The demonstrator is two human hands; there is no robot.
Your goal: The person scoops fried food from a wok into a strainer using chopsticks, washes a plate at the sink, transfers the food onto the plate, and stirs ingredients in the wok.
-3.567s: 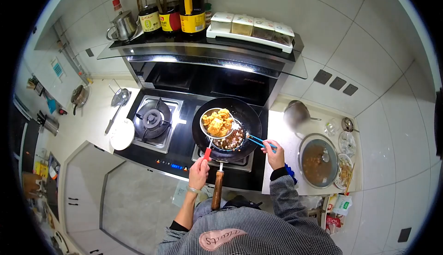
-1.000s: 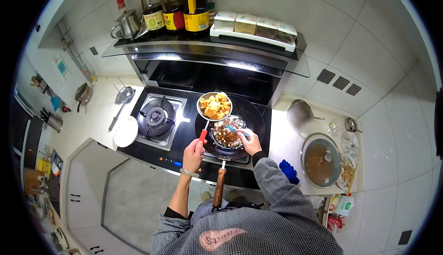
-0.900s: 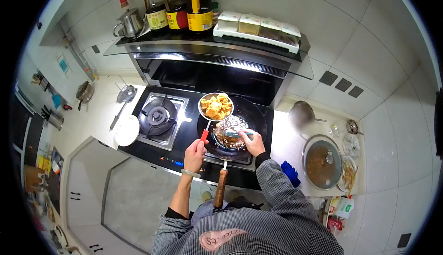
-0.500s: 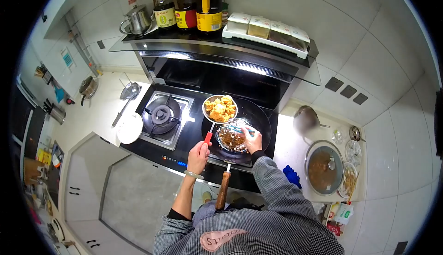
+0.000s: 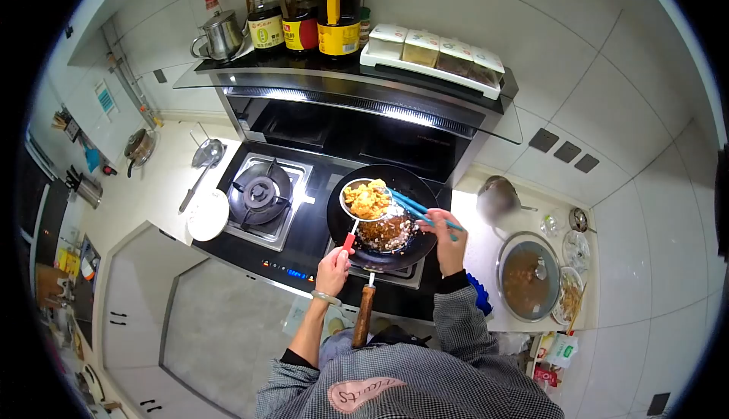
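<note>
My left hand [image 5: 332, 271] grips the red handle of a strainer [image 5: 349, 241], holding it over the far left part of a black wok [image 5: 418, 250]. Golden fried pieces [image 5: 367, 200] fill the strainer. In my right hand [image 5: 446, 240] is a pair of blue chopsticks [image 5: 414, 207], their tips at the right side of the fried pieces. Below the strainer, a brown sauce with pale chopped bits [image 5: 386, 231] lies in the wok. The wok's wooden handle [image 5: 364, 316] points toward my body, with neither hand on it.
Left of the wok is a bare burner [image 5: 260, 193], with a white plate [image 5: 207, 215] and a ladle [image 5: 201, 165] beyond it. On the right counter stand a glass-lidded pot [image 5: 529, 276] and a steel pot [image 5: 499, 195]. Sauce bottles [image 5: 339, 17] line the hood shelf.
The strainer has moved slightly down and right over the wok. My right hand has shifted right, bringing the chopstick tips from the sauce up to the fried pieces.
</note>
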